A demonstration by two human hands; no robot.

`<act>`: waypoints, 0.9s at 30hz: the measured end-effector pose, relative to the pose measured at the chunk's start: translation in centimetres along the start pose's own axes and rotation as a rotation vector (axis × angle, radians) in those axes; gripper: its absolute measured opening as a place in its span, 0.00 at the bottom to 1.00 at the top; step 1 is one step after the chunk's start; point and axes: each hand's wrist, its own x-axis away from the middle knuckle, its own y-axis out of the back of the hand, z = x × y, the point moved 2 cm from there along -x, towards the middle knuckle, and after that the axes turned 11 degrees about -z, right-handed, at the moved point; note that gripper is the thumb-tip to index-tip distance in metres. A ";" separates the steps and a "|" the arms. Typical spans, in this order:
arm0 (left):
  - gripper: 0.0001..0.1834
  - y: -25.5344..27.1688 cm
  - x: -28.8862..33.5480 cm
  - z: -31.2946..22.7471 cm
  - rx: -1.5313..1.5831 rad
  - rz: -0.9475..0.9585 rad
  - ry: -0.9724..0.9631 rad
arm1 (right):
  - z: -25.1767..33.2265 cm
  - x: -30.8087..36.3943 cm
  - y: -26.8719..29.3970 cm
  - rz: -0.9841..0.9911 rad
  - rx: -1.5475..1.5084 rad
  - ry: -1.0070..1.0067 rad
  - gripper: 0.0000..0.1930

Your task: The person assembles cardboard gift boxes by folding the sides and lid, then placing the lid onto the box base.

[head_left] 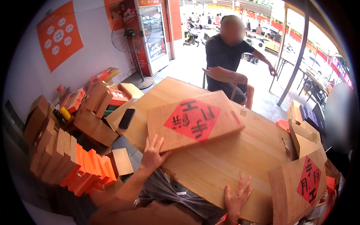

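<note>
A flat brown cardboard box [228,112] with a red diamond label and black characters lies at an angle on the wooden table [221,165]. My left hand [152,154] is at its near left corner, fingers spread against the side and thumb along the lower edge; it does not wrap round the box. My right hand [238,195] rests at the table's near edge, fingers apart and nothing in it. To its right stands a second brown box [281,187] with a similar red label, tilted upright.
A black phone [126,118] lies at the table's left end. Stacked brown and orange boxes [88,168] and open cartons [93,125] crowd the left floor. Across the table sits a person in black [225,56]. Behind are a standing fan [130,33] and a drinks fridge [154,41].
</note>
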 end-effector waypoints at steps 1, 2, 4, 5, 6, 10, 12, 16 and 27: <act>0.41 -0.9 -0.8 0.1 -0.088 -0.026 -0.018 | 0.0 0.1 -0.1 0.004 -0.007 0.006 0.45; 0.42 -1.5 -1.8 -0.1 -0.105 0.035 0.064 | 0.0 0.0 -0.1 0.007 -0.013 0.017 0.44; 0.43 -2.7 -3.7 -0.2 -0.126 0.155 0.225 | 0.0 -0.1 -0.1 0.011 0.001 0.034 0.42; 0.42 -3.9 -4.0 0.3 -0.116 0.058 0.150 | 0.1 -0.1 0.0 0.009 0.021 0.040 0.41; 0.43 -5.2 -4.1 0.7 -0.166 0.077 0.147 | 0.2 -0.1 0.0 0.007 0.041 0.045 0.40; 0.44 -8.1 -7.3 0.3 -0.290 0.196 0.140 | 0.0 -0.1 0.0 0.011 0.028 0.029 0.38; 0.45 -9.3 -9.4 0.1 -0.342 0.254 0.140 | -0.2 0.0 -0.2 -0.007 0.028 0.028 0.37; 0.45 -12.4 -12.1 1.2 -0.483 0.278 0.081 | 0.5 0.0 0.2 -0.016 -0.012 0.018 0.35; 0.49 -5.1 -6.3 -0.8 -0.136 0.232 -0.067 | 0.3 0.3 0.3 -0.088 -0.097 0.016 0.30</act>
